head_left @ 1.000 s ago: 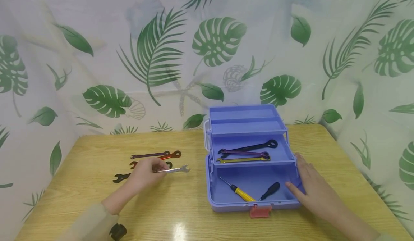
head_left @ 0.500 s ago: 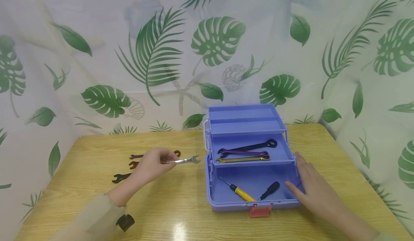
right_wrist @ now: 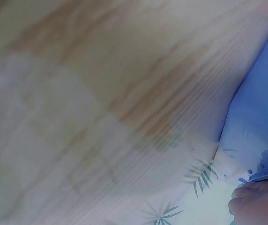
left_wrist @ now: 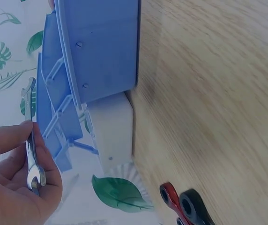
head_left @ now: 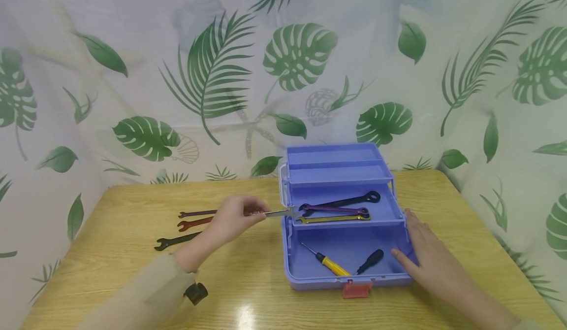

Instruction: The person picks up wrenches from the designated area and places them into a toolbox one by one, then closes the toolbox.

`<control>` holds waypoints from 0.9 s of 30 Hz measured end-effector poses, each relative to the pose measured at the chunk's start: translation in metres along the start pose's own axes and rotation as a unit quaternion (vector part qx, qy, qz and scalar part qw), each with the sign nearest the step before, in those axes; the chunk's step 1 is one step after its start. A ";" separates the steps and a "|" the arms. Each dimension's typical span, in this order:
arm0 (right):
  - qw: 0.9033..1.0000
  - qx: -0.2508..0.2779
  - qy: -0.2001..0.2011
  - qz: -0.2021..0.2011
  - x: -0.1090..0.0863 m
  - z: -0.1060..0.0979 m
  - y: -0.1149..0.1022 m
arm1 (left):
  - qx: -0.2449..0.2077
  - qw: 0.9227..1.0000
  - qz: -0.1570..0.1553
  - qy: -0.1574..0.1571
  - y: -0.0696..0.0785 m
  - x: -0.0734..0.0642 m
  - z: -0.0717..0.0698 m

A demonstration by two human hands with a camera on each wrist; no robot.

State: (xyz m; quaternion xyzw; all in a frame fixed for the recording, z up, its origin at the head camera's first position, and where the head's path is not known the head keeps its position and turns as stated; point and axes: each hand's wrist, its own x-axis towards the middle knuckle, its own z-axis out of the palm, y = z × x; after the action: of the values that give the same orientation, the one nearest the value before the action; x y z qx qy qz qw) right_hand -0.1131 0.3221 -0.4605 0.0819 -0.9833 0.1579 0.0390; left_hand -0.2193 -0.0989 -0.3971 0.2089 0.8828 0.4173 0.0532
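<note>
My left hand [head_left: 236, 216] pinches a silver wrench [head_left: 276, 213] between thumb and fingers, its open jaw end pointing right. That end overlaps the left edge of the toolbox's middle tray in the head view; whether they touch, I cannot tell. In the left wrist view the wrench [left_wrist: 30, 110] crosses the fingers. The blue-purple toolbox [head_left: 314, 284] stands with its trays raised. Inside the middle tray lie a black wrench [head_left: 354, 201], a purple wrench [head_left: 332, 209] and a gold wrench [head_left: 336, 218]. My right hand [head_left: 431, 261] rests on the toolbox's right side, fingers extended.
Left of the toolbox, a purple wrench [head_left: 197, 214], a red wrench [head_left: 195, 223] and a black wrench [head_left: 174, 241] lie on the wooden table [head_left: 248, 280]. A yellow screwdriver [head_left: 333, 266] and a black screwdriver [head_left: 371, 260] lie in the toolbox's bottom. A leaf-patterned curtain [head_left: 230, 138] hangs behind.
My left hand has carried the silver wrench right and away from me, from above the table wrenches to the toolbox's left edge. The right hand has stayed in place.
</note>
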 end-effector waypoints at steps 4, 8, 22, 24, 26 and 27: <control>1.000 -0.001 -0.004 0.004 0.000 0.000 0.001 | 0.002 1.000 0.006 -0.001 0.008 0.008 0.008; 1.000 -0.001 -0.003 0.003 0.001 0.000 0.001 | 0.004 1.000 0.015 -0.001 0.018 0.015 0.015; 1.000 -0.002 -0.012 0.008 0.002 -0.001 0.001 | 0.013 0.998 0.066 -0.008 0.041 0.044 0.041; 1.000 -0.002 -0.010 0.006 0.002 0.000 0.001 | 0.012 0.997 0.075 -0.008 0.044 0.047 0.045; 1.000 -0.002 -0.003 0.001 0.001 0.001 0.001 | 0.014 0.996 0.084 -0.009 0.047 0.051 0.050; 1.000 -0.001 0.002 -0.002 0.001 0.002 0.002 | 0.016 0.996 0.089 -0.009 0.048 0.053 0.052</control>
State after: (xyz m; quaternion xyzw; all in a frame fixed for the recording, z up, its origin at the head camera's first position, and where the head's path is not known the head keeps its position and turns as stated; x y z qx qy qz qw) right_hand -0.1144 0.3232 -0.4624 0.0831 -0.9832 0.1571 0.0414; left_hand -0.2374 -0.0126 -0.3902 0.2913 0.8668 0.4042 0.0202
